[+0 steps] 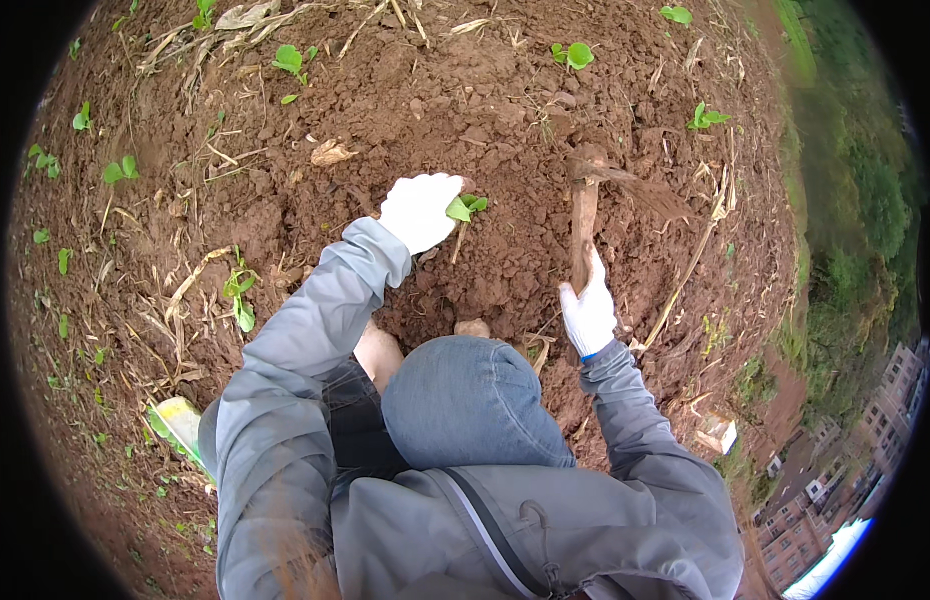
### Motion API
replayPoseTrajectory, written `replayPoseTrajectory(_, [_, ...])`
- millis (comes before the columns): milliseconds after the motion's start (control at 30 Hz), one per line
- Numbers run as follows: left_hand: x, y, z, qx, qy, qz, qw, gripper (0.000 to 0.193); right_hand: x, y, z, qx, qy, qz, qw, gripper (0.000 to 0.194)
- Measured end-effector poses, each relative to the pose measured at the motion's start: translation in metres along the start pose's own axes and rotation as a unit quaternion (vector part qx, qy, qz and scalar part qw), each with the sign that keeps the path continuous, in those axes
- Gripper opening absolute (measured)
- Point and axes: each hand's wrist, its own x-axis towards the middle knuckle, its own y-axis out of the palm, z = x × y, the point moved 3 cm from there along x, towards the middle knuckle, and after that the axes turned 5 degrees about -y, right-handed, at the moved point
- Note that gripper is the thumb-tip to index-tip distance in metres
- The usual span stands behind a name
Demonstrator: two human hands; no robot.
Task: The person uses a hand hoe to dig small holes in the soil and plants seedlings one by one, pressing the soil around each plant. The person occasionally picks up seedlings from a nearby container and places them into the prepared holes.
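Note:
My left hand (423, 212), in a white knit glove, is curled right beside a small green seedling (465, 208). Its leaves overlap the glove's edge. The fingertips look soil-stained and are partly hidden, so whether they grip the stem or only touch the soil I cannot tell. My right hand (591, 306), gloved in white too, is wrapped around the wooden handle (583, 225) of a short hoe. The hoe's soil-coated blade (645, 187) points right and is blurred. Loose reddish-brown soil (502, 259) lies between the hands.
Other seedlings (288, 60) dot the ground, one close by my left forearm (242, 289). Dry stalks (682, 292) and husks (333, 152) litter the soil. A pale container with green leaves (178, 427) sits by my left side. My bent knee (465, 405) is just below the worked soil.

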Motion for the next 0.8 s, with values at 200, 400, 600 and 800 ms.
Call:
replayPoseTrajectory(200, [-0.003, 0.013, -0.016, 0.099, 0.041, -0.044, 0.993, 0.064, -0.008, 0.027, 0.015, -0.117, -0.007, 0.12, 0.986, 0.07])
replayPoseTrajectory(400, [0.007, 0.022, -0.017, 0.093, 0.02, -0.1, 0.99, 0.067, 0.003, 0.004, 0.032, -0.036, 0.047, 0.131, 0.99, 0.066])
replayPoseTrajectory(600, [-0.001, -0.007, -0.02, 0.018, 0.0, -0.02, 1.0, 0.069, 0.013, 0.007, 0.037, -0.024, -0.028, 0.035, 0.999, 0.061])
replayPoseTrajectory(800, [-0.087, -0.167, 0.096, -0.002, -0.025, -0.012, 1.0, 0.053, 0.014, 0.023, -0.008, -0.02, 0.007, 0.194, 0.981, 0.078])
